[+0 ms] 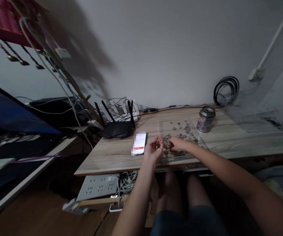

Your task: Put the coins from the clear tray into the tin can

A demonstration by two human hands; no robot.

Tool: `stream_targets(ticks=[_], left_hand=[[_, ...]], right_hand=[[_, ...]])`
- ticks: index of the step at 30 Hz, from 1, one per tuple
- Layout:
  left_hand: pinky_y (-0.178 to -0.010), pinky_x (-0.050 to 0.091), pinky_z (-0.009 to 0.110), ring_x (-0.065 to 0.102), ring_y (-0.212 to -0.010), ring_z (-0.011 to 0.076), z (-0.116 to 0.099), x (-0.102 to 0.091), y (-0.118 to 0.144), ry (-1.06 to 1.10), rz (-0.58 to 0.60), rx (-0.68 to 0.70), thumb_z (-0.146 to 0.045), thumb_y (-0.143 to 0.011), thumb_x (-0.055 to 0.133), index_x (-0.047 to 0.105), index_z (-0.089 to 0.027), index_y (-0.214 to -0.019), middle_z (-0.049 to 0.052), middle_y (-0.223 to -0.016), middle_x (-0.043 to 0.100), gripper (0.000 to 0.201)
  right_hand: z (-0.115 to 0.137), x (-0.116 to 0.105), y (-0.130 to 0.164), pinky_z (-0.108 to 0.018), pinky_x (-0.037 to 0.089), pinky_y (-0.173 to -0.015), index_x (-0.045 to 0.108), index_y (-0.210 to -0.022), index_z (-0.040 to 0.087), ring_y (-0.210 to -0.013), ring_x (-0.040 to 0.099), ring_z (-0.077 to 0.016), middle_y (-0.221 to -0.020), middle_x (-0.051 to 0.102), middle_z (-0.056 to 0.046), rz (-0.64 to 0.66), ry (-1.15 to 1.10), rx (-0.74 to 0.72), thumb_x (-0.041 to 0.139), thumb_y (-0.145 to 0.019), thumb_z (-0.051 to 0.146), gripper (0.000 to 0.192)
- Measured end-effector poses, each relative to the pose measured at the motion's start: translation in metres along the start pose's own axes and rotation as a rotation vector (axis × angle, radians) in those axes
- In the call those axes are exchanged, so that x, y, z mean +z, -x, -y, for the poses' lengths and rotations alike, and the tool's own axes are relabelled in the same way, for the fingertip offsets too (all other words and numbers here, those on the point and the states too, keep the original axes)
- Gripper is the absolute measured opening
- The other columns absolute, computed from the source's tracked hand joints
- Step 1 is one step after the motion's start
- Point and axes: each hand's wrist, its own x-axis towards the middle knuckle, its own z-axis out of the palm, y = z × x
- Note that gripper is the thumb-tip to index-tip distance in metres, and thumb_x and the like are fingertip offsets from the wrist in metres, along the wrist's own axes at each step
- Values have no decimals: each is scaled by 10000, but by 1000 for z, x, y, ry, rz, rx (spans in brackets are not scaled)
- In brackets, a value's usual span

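Observation:
Cupped with the palm up, my left hand (154, 149) has its fingers curled round a small stack of coins (157, 146). Just to its right, my right hand (177, 144) reaches down with bent fingers drawn together among loose coins (169, 155). Its fingertips are partly hidden, so what they pinch cannot be made out. Silver and brass-coloured coins lie spread over a clear plastic sheet or tray (161, 126) on the wooden desk (107, 157). A lit phone (139, 143) lies left of my left hand. Behind the coins to the right stands a printed coin tin (206, 119) with a slotted lid.
A black router (118, 128) with upright antennas and a white router (131, 109) stand at the back left. Coiled black cable (226, 90) leans against the wall. A power strip (99, 186) and bundled cords sit below the desk front. A monitor (10, 108) is far left.

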Motion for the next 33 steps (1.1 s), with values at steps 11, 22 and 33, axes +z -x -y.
stream_targets(ticks=[11,22,33], left_hand=[[-577,561,204,619,-685,105,3,-1,1,15,13,-31,-20,-764,392,565,-110,-870,85,-838,594,222],[-560,552,213,610,-672,113,4,-2,5,-5,18,-3,-26,-754,408,559,-113,-861,73,-776,584,204],[-620,548,276,616,-688,151,11,-4,-9,-39,38,57,-61,-730,412,581,-111,-775,99,-745,607,182]], right_hand=[[17,-5,4,-195,362,-526,663,-877,143,-628,570,-133,-754,663,-46,95,14,24,656,-619,167,259],[6,4,-5,-179,406,-513,650,-927,134,-590,547,-103,-729,642,-4,59,-375,63,696,-547,158,383],[29,18,-10,-177,394,-501,661,-804,122,-567,542,-109,-679,632,-17,145,-171,75,642,-539,122,266]])
